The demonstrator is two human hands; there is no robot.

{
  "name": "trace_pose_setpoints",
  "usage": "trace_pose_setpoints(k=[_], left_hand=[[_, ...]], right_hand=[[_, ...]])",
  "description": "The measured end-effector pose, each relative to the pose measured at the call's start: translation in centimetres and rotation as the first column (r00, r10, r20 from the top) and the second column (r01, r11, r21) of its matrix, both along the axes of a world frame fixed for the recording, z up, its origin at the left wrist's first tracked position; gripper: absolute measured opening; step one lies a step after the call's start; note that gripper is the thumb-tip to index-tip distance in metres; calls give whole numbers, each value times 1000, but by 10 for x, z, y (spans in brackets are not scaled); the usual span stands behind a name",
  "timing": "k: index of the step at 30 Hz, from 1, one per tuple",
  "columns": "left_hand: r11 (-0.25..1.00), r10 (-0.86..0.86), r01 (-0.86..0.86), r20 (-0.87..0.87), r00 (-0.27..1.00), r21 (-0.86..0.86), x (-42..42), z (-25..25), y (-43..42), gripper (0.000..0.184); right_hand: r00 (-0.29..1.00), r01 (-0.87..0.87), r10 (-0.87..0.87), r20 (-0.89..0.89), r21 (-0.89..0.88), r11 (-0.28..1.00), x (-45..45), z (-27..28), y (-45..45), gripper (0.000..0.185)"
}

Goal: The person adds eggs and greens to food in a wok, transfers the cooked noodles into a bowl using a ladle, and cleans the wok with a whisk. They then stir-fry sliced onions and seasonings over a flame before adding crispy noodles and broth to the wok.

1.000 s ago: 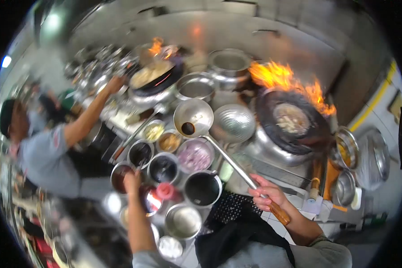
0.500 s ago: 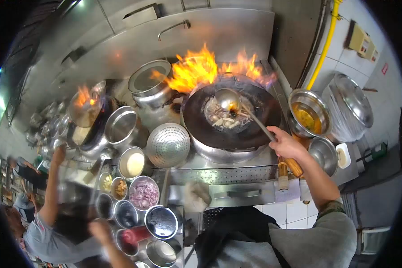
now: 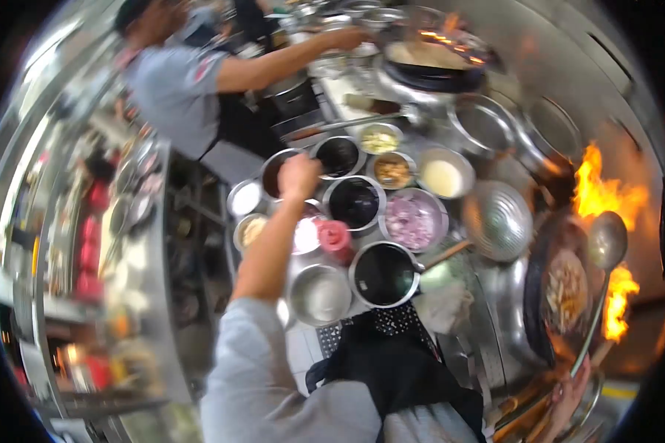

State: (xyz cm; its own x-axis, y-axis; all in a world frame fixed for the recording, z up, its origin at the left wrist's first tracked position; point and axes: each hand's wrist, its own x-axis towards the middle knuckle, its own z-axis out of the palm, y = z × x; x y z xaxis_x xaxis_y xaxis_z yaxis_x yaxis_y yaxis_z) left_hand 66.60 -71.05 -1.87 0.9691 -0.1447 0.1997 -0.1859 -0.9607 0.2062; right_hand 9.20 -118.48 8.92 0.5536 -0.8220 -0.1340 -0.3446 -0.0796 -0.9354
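Note:
My left hand, its fingers closed, is at the rim of a dark-filled pot among the ingredient pots; what it holds, if anything, is hidden. At the lower right, my right hand is closed around the handle of a long ladle. The ladle's bowl is lifted beside the wok, above the flames. Pale sliced food lies in the wok. Beneath my left forearm are a red-topped bottle and a pot with white contents.
Flames rise around the wok. A perforated strainer lies beside chopped red onions. A dark-filled pot holds a handled utensil. A co-worker reaches to another wok at the back.
My view has swung left toward the ingredient pots. My left hand has reached out farther over them. The ladle's bowl has risen from the food to beside the wok, still in my right hand.

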Motion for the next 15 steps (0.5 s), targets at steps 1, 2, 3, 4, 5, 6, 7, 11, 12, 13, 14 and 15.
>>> trace_pose_setpoints(k=[1,2,3,4,5,6,7,11,12,13,14,15], left_hand=[[984,-70,68,7,998,163,0,-6,2,20],[991,-84,77,67,994,107,15,-39,10,22],[948,167,-211,-191,967,-239,7,-20,0,26],[882,198,-319,-340,919,-348,26,-49,-1,30],[854,207,-349,-365,908,-386,41,-86,-4,30],[823,215,-380,-389,896,-422,55,-121,-6,31],[775,169,-388,-429,887,-498,50,-127,-5,30],[630,-41,-277,-387,921,-725,17,-150,14,25],[389,-80,-387,-449,890,-836,3,-136,22,20],[113,-109,-482,-493,863,-869,-12,-119,30,25],[77,-56,-544,-548,835,-836,-18,-110,37,22],[8,-54,-571,-570,820,-821,-23,-113,45,19]], right_hand=[[999,-13,12,39,35,999,18,3,10,66],[996,-41,35,86,66,997,43,-1,21,66],[991,-79,69,114,90,993,64,2,32,66],[986,-108,91,142,114,988,83,-1,43,66],[979,-147,124,165,139,979,103,-3,53,66],[970,-190,159,184,166,968,119,-3,60,65],[962,-231,193,193,194,953,135,-4,72,65],[940,-337,330,83,369,866,218,-3,130,63],[899,-430,423,110,400,810,237,-4,144,61],[917,-382,392,70,434,816,258,6,175,61],[835,-522,539,112,473,710,276,1,177,62],[784,-582,611,112,474,660,293,-6,183,63]])
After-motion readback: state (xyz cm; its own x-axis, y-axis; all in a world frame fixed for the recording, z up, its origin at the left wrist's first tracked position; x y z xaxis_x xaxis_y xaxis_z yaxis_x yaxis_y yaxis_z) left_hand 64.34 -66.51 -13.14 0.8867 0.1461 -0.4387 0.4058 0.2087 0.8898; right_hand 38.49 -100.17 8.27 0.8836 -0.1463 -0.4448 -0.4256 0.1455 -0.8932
